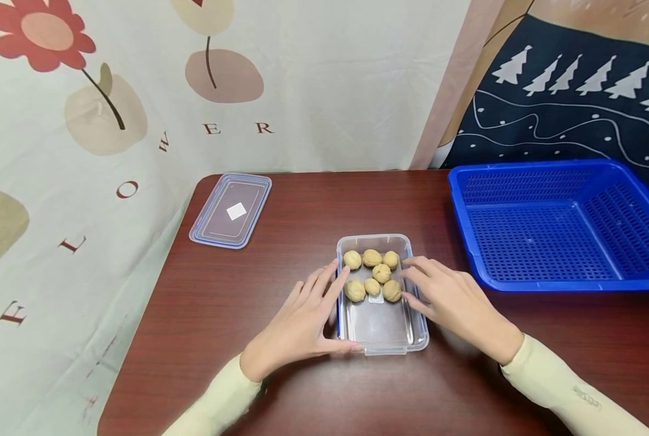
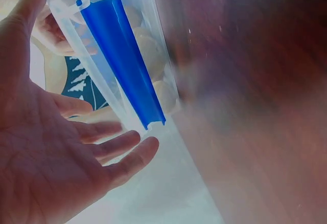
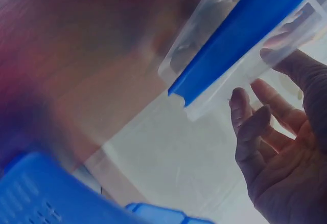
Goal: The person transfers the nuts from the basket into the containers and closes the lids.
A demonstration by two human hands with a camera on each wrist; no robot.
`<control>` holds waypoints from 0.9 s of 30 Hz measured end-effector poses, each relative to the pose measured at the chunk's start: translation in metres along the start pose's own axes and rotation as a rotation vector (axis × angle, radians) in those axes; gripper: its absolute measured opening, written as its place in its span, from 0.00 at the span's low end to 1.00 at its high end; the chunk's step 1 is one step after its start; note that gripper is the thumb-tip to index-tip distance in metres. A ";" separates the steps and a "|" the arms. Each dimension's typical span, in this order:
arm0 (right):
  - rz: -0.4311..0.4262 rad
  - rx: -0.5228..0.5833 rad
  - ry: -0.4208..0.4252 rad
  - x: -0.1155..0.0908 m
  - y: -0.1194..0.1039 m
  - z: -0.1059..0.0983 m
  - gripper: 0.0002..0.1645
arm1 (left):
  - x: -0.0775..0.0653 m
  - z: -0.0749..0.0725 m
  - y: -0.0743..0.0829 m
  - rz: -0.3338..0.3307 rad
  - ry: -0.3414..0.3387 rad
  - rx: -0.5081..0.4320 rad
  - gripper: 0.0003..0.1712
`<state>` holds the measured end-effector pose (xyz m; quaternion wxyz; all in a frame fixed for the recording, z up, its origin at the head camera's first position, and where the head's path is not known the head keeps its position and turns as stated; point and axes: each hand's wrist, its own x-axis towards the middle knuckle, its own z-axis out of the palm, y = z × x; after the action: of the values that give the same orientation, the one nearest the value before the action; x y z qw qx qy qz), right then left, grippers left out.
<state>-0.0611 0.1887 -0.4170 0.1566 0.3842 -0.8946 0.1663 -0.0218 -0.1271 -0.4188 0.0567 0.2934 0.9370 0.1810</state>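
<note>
A clear plastic container (image 1: 383, 327) stands on the table, with a blue side clasp (image 2: 120, 58) hanging down in the left wrist view. Several walnuts (image 1: 355, 290) lie in its far half; the near half shows bare bottom. My left hand (image 1: 302, 315) is spread along the container's left side, fingers extended at the rim and thumb at the near left corner. At the right side is my right hand (image 1: 455, 293), its fingers loosely bent at the rim near the walnuts. Neither hand holds a walnut. Whether the right fingertips touch the container I cannot tell.
A clear lid (image 1: 215, 221) with a blue seal and a white square label (image 1: 236, 211) lies at the table's far left. To the right sits a blue perforated basket (image 1: 526, 242). A printed cloth (image 1: 324, 79) hangs behind the dark red table (image 1: 193, 339).
</note>
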 end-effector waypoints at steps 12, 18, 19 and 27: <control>-0.011 0.018 0.019 0.006 0.005 -0.001 0.28 | 0.004 -0.011 -0.014 0.065 0.124 0.063 0.74; 0.023 0.051 0.018 0.010 0.006 0.003 0.39 | 0.004 -0.022 -0.031 0.022 0.188 0.012 0.70; 0.031 0.058 0.018 0.011 0.006 0.003 0.40 | 0.004 -0.024 -0.034 0.015 0.198 0.006 0.69; 0.089 0.109 0.013 0.014 0.005 0.006 0.40 | 0.003 -0.039 -0.065 -0.058 0.250 -0.032 0.67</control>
<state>-0.0745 0.1808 -0.4174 0.1336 0.3508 -0.8994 0.2238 -0.0666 -0.1867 -0.4069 -0.0508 0.2401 0.9418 0.2295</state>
